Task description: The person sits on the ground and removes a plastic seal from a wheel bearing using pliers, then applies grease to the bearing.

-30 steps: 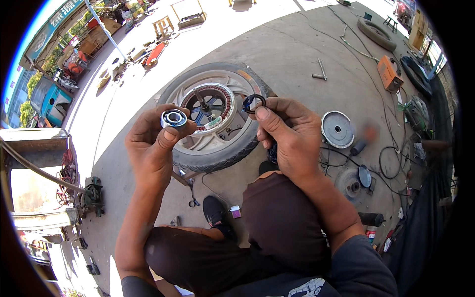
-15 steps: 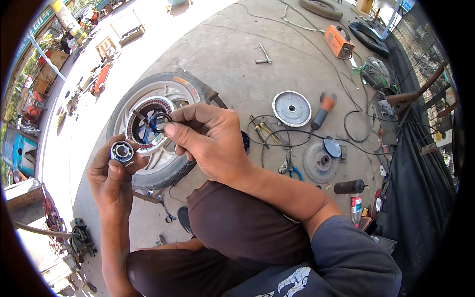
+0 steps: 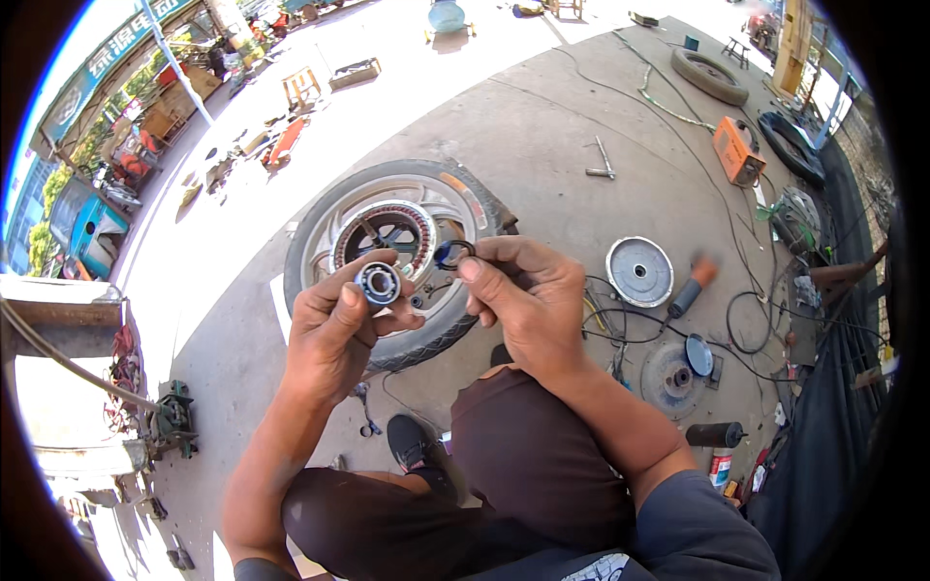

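While the wheel (image 3: 448, 218) lies on its side toward the view's ten o'clock, we see the left hand (image 3: 334, 324) and the right hand (image 3: 528, 305) closer together than one second ago, so we judge that the work concerns the two small parts they hold, near but not touching. Gripped in the left hand at nine o'clock, the bearing (image 3: 367, 281) now turns its round face more toward us, its bore axis roughly along our sight, with no long axis visible; the right hand pinches the dark ring (image 3: 458, 242), toward two o'clock from it.
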The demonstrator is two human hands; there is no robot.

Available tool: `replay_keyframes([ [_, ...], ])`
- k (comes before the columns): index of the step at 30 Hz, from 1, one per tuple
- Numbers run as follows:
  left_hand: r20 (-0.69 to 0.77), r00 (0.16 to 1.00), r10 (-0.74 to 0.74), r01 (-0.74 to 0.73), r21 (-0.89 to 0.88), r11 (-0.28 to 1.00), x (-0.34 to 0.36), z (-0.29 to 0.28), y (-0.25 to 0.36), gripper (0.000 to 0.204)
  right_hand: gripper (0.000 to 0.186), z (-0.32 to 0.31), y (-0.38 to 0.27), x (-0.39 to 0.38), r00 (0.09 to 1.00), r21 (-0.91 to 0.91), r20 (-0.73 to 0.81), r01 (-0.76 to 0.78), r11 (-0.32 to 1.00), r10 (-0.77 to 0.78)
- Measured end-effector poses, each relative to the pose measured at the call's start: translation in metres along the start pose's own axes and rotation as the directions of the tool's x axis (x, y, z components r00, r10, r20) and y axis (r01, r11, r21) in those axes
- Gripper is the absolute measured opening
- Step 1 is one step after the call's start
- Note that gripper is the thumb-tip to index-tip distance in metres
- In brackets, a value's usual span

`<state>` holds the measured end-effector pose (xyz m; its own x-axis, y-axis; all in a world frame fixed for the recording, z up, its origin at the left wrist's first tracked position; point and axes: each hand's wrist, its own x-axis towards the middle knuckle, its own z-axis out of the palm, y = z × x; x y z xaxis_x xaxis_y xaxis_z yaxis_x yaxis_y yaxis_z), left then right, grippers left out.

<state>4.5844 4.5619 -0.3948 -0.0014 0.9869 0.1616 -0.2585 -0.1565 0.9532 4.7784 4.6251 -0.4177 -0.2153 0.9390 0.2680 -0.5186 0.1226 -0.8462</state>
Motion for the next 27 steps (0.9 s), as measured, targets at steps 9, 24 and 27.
replay_keyframes([
  [9, 0.074, 0.997, -0.018, 0.024, -0.080, 0.997, -0.0049, -0.0063, 0.0003, 0.066, 0.012, 0.0049, 0.0028, -0.0042, 0.997, -0.030, 0.046, 0.057, 0.998, -0.056],
  [24, 0.053, 0.998, -0.025, 0.033, -0.152, 0.988, -0.0061, -0.0037, 0.0013, 0.054, 0.008, 0.0052, 0.0044, -0.0019, 0.947, -0.192, 0.180, 0.299, 0.935, -0.266],
  [27, 0.060, 0.998, -0.018, 0.029, -0.175, 0.984, -0.0054, -0.0036, 0.0017, 0.053, 0.009, 0.0067, 0.0044, 0.0029, 0.874, -0.272, 0.236, 0.478, 0.835, -0.424],
])
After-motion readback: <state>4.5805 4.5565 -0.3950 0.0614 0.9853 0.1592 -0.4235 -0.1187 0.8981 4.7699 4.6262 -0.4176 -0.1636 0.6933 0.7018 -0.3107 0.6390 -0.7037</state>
